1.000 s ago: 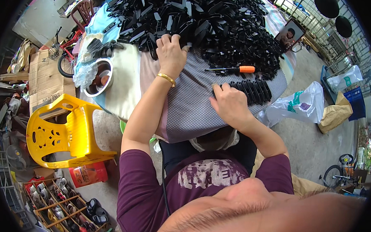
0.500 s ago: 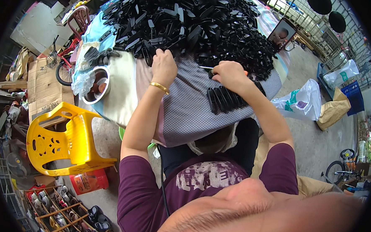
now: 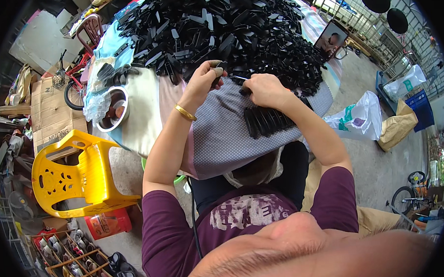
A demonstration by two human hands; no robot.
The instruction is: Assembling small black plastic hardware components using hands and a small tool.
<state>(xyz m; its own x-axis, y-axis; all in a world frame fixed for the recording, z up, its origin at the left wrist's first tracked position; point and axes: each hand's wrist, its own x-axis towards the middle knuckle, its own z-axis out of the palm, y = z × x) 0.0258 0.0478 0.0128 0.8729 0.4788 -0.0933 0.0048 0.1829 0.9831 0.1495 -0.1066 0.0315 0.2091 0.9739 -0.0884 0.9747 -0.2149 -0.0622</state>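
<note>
A large heap of black plastic pieces (image 3: 211, 28) covers the far part of the cloth-covered table. My left hand (image 3: 204, 81), with a gold bangle at its wrist, is closed on a small black plastic piece (image 3: 221, 66) at the heap's near edge. In my right hand (image 3: 268, 90) is a slim tool (image 3: 239, 77) with a thin metal shaft, pointing left toward that piece; the fist hides most of its handle. Below my right hand, a neat row of similar black pieces (image 3: 268, 120) lies side by side, partly covered by my forearm.
A white bowl (image 3: 125, 116) with brownish contents stands at the table's left, beside crumpled clear plastic (image 3: 96, 107). A phone-like screen (image 3: 332, 40) stands at the right edge. To the left is a yellow plastic chair (image 3: 90, 170); white bags (image 3: 364, 116) lie at right.
My left hand has lifted back from the heap with a black piece and turned toward the right hand. My right hand and its tool have shifted slightly left.
</note>
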